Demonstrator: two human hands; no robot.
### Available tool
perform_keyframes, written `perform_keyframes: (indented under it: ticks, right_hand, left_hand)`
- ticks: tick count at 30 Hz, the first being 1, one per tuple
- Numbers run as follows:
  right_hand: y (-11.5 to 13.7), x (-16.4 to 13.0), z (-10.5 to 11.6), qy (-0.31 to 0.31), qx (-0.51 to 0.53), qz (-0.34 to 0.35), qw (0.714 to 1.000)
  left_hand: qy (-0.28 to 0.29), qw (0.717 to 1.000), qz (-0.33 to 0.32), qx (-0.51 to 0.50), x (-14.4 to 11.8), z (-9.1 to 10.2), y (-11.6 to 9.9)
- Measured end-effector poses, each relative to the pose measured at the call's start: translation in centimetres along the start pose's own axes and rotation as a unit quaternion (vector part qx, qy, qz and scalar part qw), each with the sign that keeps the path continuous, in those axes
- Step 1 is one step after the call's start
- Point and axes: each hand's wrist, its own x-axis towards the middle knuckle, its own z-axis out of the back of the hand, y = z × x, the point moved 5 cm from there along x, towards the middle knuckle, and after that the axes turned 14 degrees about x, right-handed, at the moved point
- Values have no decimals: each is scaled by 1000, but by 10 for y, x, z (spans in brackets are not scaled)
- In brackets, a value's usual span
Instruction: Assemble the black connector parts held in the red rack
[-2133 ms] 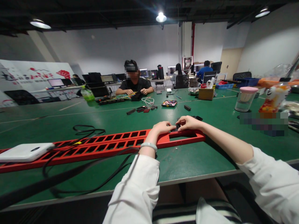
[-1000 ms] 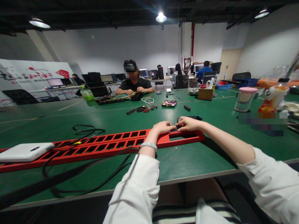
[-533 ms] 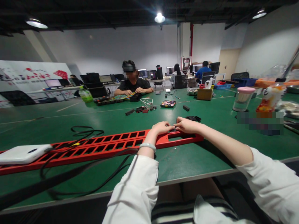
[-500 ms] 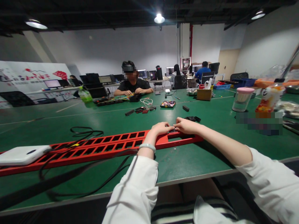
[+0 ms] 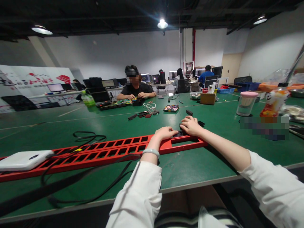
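At the near edge of the green counter point(image 5: 213, 164), a long red slotted rail point(image 5: 106, 151) lying flat, running from the far left to just past the middle. On its right end, left hand point(image 5: 165, 133) palm down, fingers curled and pressed onto a small black part point(image 5: 178, 134) seated in the rail's top. Just beside it, right hand point(image 5: 190, 125) arched over the far side of the same part, fingertips bent down to it; cannot tell whether pinching or only resting, the fingertips being hidden. Pale bangle point(image 5: 151, 152) on the left wrist, white sleeves on both forearms. Near the right hand, farther back, a few more small black parts point(image 5: 200, 123) loose on the green surface. At the rail's left end, a flat white device point(image 5: 22, 160) resting across it, with black cables point(image 5: 87, 138) looping over and under the rail. Well apart to the right, a clear jar with a pink lid point(image 5: 245, 104) and a brightly printed packet point(image 5: 273, 104). Across the counter, another person point(image 5: 136, 87) seated, both hands on a dark rail with coloured wires point(image 5: 118, 103). Between the two work spots, scattered dark pieces point(image 5: 142, 114) and a small tray point(image 5: 171, 108).
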Motion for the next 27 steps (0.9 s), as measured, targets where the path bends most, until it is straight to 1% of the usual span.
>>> perform_keyframes:
  ticks: [6, 13, 21, 27]
  right_hand:
    - [-3, 2, -6, 40, -2, -5, 999]
    - [-3, 2, -10, 49, 13, -4, 999]
    - [-11, 6, -18, 60, 12, -15, 998]
    - [-12, 8, -19, 91, 1, -21, 996]
  left_hand:
    - [0, 1000, -8, -2, -1, 0, 0]
    - [-2, 1000, -5, 1, -1, 1, 0]
    - [-12, 1000, -10, 2, -1, 1, 1]
    - [-6, 1000, -12, -1, 2, -1, 3]
